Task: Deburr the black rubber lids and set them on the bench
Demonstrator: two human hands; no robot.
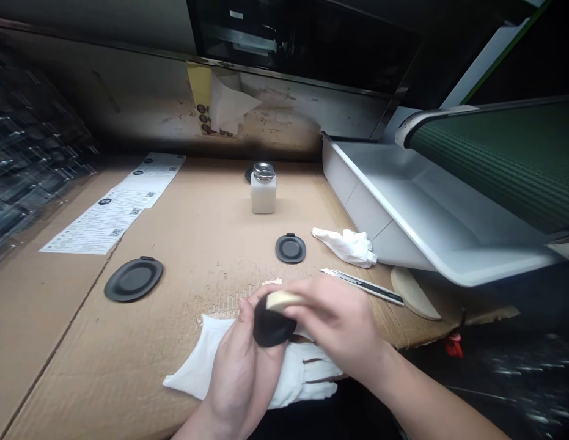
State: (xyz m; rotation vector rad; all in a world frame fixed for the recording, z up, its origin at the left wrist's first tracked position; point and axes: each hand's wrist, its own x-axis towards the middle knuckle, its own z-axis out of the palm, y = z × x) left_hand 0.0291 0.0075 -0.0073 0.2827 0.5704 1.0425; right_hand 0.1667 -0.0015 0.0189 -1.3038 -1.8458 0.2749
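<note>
My left hand (241,366) is closed around a small black round piece (271,329), holding it up above a white glove (300,373) at the table's near edge. Pinched in my right hand (341,318) is a cream-coloured pad (283,299), its edge against the black piece's upper face. Fingers hide part of both. Beyond my hands lies a small dark oval lid-like piece (290,249), with a larger one (133,279) to the left. A utility knife (364,286) rests just past my right hand.
A metal-topped bottle (263,194) stands further back on the cardboard (197,232). Printed labels (114,211) lie at left, beside stacked clear plastic trays (32,134). On the right are a crumpled white cloth (346,245), a cream half-disc (415,293), a grey bin (380,235) and a green conveyor (504,159).
</note>
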